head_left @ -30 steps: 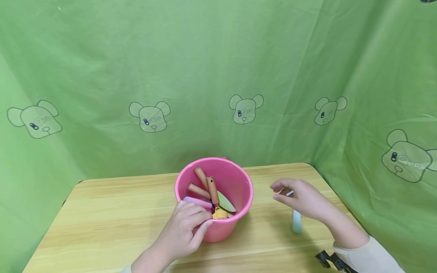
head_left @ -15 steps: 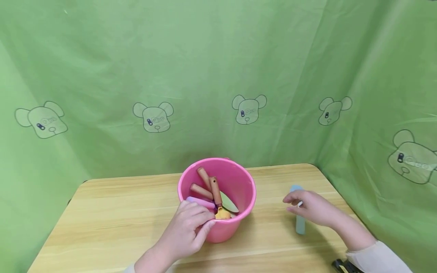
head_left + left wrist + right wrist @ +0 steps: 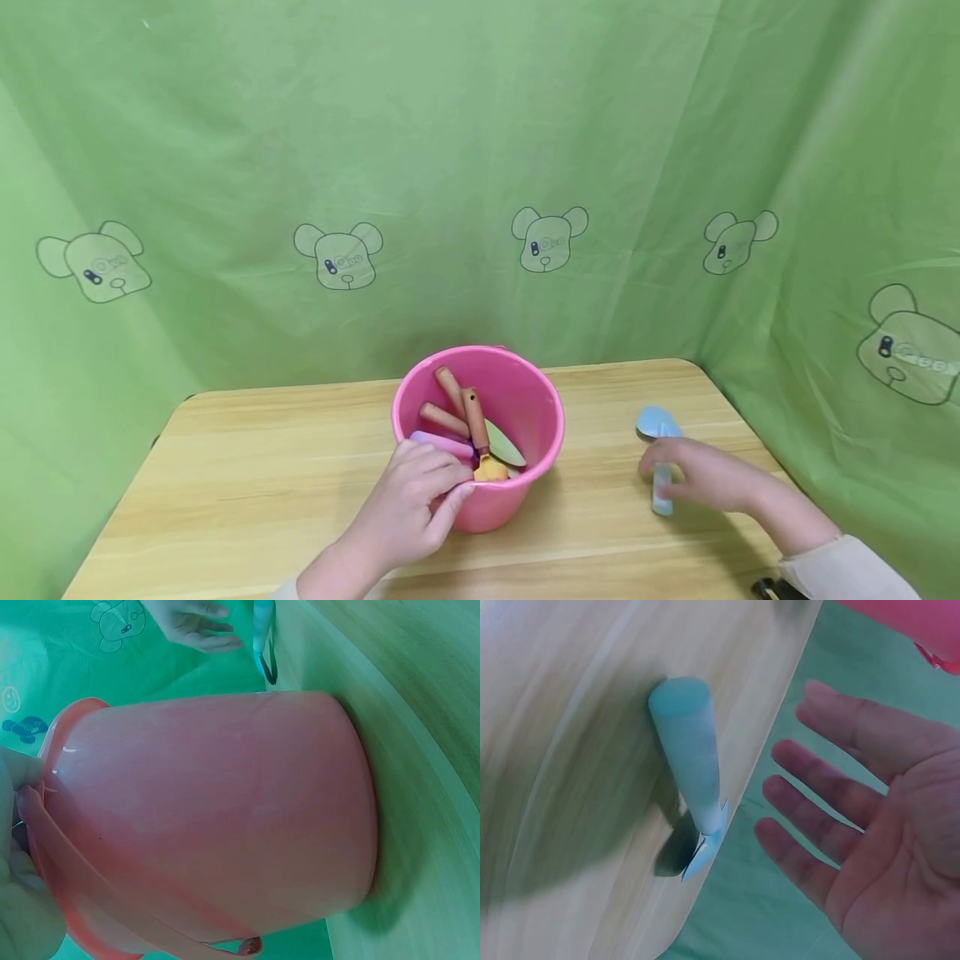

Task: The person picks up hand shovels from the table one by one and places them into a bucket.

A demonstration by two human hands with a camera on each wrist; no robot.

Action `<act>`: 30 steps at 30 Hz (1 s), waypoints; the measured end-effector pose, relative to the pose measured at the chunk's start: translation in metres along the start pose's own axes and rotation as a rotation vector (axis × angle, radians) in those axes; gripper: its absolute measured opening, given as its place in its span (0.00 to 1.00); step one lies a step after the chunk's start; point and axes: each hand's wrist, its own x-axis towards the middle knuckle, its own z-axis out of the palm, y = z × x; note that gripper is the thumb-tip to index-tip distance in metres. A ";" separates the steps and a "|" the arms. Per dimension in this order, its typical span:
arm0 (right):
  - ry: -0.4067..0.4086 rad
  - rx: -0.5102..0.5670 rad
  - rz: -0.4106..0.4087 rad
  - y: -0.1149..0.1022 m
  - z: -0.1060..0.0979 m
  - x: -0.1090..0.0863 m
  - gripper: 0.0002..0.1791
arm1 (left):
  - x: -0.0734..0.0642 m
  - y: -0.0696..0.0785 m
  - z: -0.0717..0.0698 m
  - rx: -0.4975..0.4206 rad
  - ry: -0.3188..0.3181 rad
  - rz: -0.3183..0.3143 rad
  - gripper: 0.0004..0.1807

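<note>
My left hand grips the near rim of a pink bucket, fingers over the edge and thumb outside. Inside the bucket lie several tools with brown handles, one with a yellow head, plus a green blade and a purple piece. A light blue toy shovel lies on the table right of the bucket, its handle pointing towards me. My right hand is over that handle and partly covers it; in the right wrist view its fingers are spread apart from the shovel handle.
The wooden table ends in front of a green curtain printed with bear heads, which also closes off the right side. The bucket's carry handle hangs down its outer wall. A black strap shows by the right sleeve.
My right hand has moved nearer to me and rightward, from over the shovel's blade to its handle, so the blade now shows. The left hand keeps its grip on the bucket rim.
</note>
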 end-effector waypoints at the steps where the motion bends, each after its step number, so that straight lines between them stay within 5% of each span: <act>1: -0.008 0.002 -0.023 0.001 0.001 -0.001 0.16 | 0.000 0.000 0.000 0.001 -0.001 -0.001 0.10; 14: -0.031 -0.024 0.005 0.008 0.015 -0.005 0.30 | 0.000 0.000 0.000 0.002 0.003 0.002 0.11; 30: 0.159 -0.290 -0.132 0.018 0.046 0.002 0.32 | 0.000 0.001 0.000 0.008 0.001 0.002 0.12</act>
